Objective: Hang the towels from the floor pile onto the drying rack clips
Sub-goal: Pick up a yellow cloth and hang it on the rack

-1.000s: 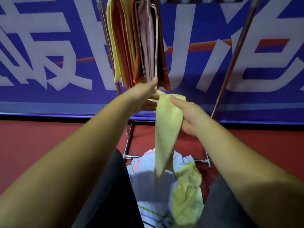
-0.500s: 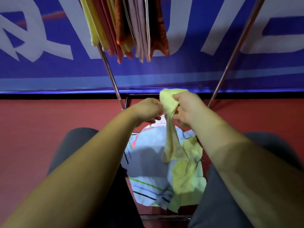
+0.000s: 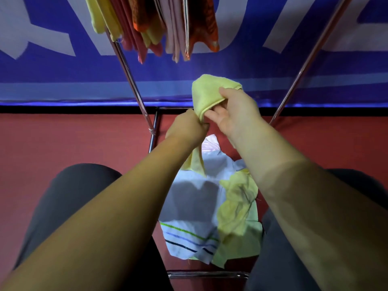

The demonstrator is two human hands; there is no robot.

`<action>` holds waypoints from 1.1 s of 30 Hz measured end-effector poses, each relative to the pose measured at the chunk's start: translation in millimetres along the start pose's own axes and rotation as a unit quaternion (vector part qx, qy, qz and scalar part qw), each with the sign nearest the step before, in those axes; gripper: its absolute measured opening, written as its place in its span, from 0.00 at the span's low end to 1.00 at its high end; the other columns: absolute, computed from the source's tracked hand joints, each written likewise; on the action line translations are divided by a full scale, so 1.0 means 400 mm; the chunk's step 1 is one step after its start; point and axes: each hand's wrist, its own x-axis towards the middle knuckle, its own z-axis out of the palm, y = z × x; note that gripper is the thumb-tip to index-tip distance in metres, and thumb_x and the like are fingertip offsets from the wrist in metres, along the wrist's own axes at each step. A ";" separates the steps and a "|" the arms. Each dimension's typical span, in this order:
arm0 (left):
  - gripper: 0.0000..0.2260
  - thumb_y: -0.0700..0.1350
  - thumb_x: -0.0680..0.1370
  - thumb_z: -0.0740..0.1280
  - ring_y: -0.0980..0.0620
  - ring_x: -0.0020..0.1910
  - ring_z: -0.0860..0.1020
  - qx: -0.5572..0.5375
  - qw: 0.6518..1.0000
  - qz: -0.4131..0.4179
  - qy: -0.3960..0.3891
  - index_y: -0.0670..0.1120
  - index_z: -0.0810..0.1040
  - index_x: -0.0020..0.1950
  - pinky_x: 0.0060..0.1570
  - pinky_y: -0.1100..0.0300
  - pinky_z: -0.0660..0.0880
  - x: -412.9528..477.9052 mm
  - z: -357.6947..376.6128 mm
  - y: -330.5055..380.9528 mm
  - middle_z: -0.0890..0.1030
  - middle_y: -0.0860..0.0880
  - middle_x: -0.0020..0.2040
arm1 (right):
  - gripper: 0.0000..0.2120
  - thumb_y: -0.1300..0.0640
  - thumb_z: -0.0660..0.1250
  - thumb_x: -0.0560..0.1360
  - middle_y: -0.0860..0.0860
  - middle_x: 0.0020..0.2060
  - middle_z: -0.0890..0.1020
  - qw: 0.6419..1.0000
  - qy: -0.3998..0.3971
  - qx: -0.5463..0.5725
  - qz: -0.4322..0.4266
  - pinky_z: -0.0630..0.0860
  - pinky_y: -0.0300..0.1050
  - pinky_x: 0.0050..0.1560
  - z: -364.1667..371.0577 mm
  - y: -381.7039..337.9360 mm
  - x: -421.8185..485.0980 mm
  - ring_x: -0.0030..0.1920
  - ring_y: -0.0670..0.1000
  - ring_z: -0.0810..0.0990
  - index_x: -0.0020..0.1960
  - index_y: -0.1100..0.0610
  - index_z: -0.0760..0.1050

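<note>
1. I see the yellow towel (image 3: 212, 91) held up between both hands, below the hung towels (image 3: 176, 28) and over the floor pile (image 3: 195, 206). Its tail dangles behind the left wrist.
2. Left hand (image 3: 186, 127) fingers curl round the bunched middle; right hand (image 3: 237, 114) pinches the top fold, thumb over, fingers under.
3. Soft, light, floppy — I'd guess it sags wherever unheld. Best taken at a corner or hem for the drying rack (image 3: 134, 91) clip.
</note>
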 end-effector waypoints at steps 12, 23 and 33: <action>0.07 0.45 0.79 0.63 0.43 0.43 0.77 0.042 0.995 -0.086 -0.010 0.48 0.81 0.50 0.46 0.53 0.73 -0.011 -0.029 -0.003 0.82 0.46 0.48 | 0.18 0.67 0.61 0.85 0.60 0.62 0.83 0.992 -0.025 0.120 -0.026 0.84 0.69 0.54 -0.035 -0.033 -0.014 0.55 0.63 0.85 0.74 0.60 0.74; 0.03 0.40 0.82 0.60 0.41 0.44 0.74 -0.076 0.984 -0.073 0.145 0.42 0.72 0.50 0.43 0.54 0.67 0.000 -0.031 -0.014 0.78 0.43 0.46 | 0.18 0.69 0.54 0.81 0.61 0.61 0.83 0.988 0.025 0.141 -0.054 0.81 0.65 0.62 -0.058 -0.080 -0.051 0.63 0.61 0.83 0.65 0.66 0.77; 0.05 0.47 0.84 0.56 0.47 0.44 0.75 -0.132 0.940 0.072 0.305 0.48 0.69 0.52 0.36 0.52 0.64 -0.047 -0.087 0.062 0.77 0.50 0.46 | 0.19 0.71 0.55 0.85 0.64 0.63 0.80 0.993 0.110 -0.045 0.014 0.86 0.47 0.43 -0.097 -0.055 -0.003 0.66 0.61 0.82 0.75 0.69 0.68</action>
